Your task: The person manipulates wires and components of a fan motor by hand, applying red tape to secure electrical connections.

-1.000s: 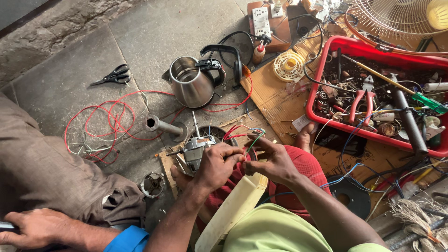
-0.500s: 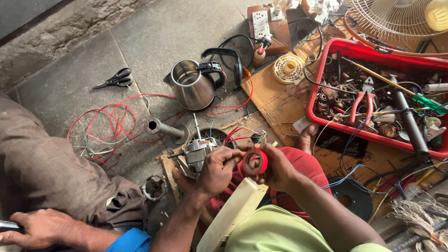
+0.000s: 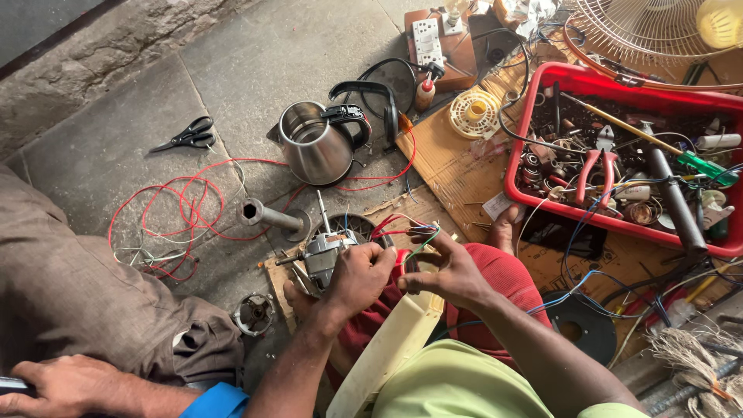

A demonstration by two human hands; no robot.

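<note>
Right at the centre of the frame, a roll of red insulating tape (image 3: 400, 263) sits pinched between both hands, just below a bundle of red, blue and green motor leads (image 3: 406, 229). The left hand (image 3: 357, 275) is curled closed around the near edge of the roll, the right hand (image 3: 449, 271) closed on its other side with the fingertips up by the wires. Just left of them lies the small fan motor (image 3: 323, 254), shaft pointing up-frame. To wrap a joint well here, I'd judge the tape wants tension and the bare strands held together, with the loose colours kept out of the turn. Further out: a steel electric kettle (image 3: 316, 144) above the motor, a metal pipe stub on a flange (image 3: 271, 217) to its lower left, tangled red wire (image 3: 174, 213) across the stone floor, black scissors (image 3: 186, 135) upper left. A red plastic tray (image 3: 517, 151) of pliers and oddments crowds the right side, a fan guard (image 3: 642, 31) top right. Another person's hand (image 3: 66, 383) rests lower left on brown trousers. Clutter hems the hands in closely, and a cream plastic panel (image 3: 387, 352) leans right beneath them.
</note>
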